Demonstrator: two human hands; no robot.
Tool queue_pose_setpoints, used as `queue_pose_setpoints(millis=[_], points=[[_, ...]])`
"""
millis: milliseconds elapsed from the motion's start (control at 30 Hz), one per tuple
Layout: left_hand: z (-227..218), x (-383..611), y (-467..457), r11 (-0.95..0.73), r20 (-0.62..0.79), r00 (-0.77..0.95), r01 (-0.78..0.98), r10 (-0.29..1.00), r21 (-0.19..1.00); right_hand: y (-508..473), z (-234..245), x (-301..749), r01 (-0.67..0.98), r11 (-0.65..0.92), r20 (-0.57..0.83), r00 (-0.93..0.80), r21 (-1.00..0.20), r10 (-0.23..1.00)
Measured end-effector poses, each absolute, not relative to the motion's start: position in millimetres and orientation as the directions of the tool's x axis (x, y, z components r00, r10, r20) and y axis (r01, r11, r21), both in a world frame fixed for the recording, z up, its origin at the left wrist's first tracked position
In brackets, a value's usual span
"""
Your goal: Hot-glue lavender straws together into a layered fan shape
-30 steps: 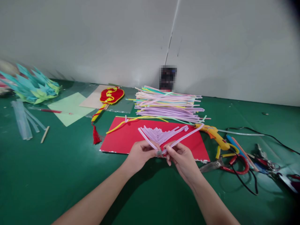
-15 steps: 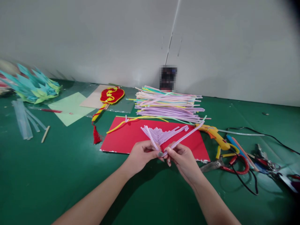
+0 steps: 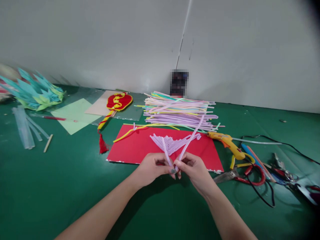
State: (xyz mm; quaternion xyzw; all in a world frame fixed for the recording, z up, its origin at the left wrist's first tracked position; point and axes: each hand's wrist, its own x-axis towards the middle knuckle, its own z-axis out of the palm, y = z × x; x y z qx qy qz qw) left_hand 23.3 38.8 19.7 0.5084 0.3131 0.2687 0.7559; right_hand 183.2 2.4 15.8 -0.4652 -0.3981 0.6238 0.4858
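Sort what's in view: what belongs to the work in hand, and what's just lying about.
In the work:
- left hand and right hand, pinching a bent lilac strip
- lilac V-shaped piece on the red board
- probably the strip bundle; perhaps the glue gun

Apparently just lying about:
- red-and-yellow fan
- pale green sheet
- blue-green folded ornament

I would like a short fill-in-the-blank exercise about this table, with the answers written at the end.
1. The left hand and right hand hold a pipe cleaner bent like the letter ____.
2. The board just beyond the hands is coloured ____.
3. The fan has a red ____ at its handle's end.
4. The hand nearer the glue gun is the ____ one.

Missing words: V; red; tassel; right.
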Motion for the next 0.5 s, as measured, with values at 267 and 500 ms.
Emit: queue_pose_setpoints(millis=[267,500], points=[[15.0,23.3,41.9,0.098,-0.119,0.406,0.072,0.906,0.993,4.5,16.3,186.3,-0.089,-0.165,-0.173,0.093,-0.982,0.981],[17.5,23.9,41.1,0.051,-0.091,0.314,0.133,0.945,0.990,6.1,18.0,182.6,-0.045,-0.156,-0.159,0.087,-0.987,0.983]])
